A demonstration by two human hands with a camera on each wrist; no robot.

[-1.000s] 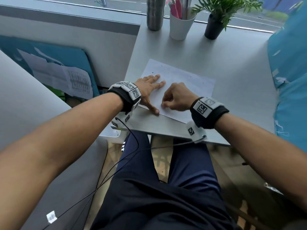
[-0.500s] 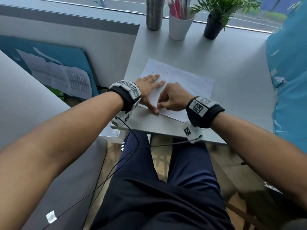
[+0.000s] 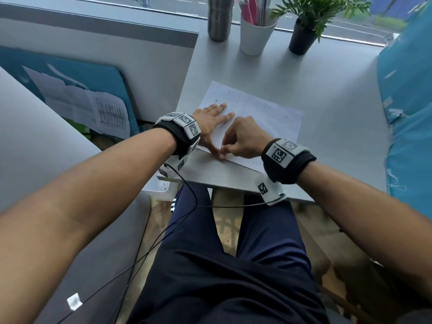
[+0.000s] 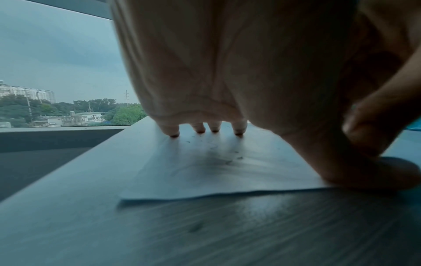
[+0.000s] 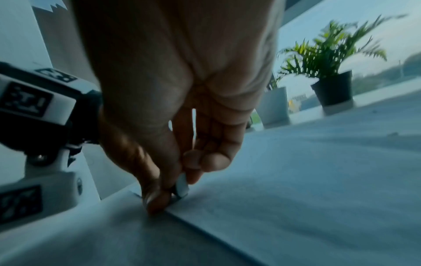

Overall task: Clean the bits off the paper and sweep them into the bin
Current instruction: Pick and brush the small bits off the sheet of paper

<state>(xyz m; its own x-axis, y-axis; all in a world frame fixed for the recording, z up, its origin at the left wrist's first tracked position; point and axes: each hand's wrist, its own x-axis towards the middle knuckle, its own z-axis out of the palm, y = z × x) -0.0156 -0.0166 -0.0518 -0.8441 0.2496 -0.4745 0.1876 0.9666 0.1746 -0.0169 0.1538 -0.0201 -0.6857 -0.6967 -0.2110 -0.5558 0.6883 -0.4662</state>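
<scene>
Both hands [image 3: 211,122] [image 3: 243,139] rest on the paper's [image 3: 264,118] near-left corner

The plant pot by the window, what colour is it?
Black; the plant pot shows best in the head view.

Thin matt white paper [image 3: 257,118] lies on a smooth grey wood-grain desk [image 3: 327,94] beside a brushed metal bottle [image 3: 218,17].

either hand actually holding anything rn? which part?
Right hand pinches the paper at its near edge, close to the near-left corner. Left hand holds nothing; it presses flat on the paper.
</scene>
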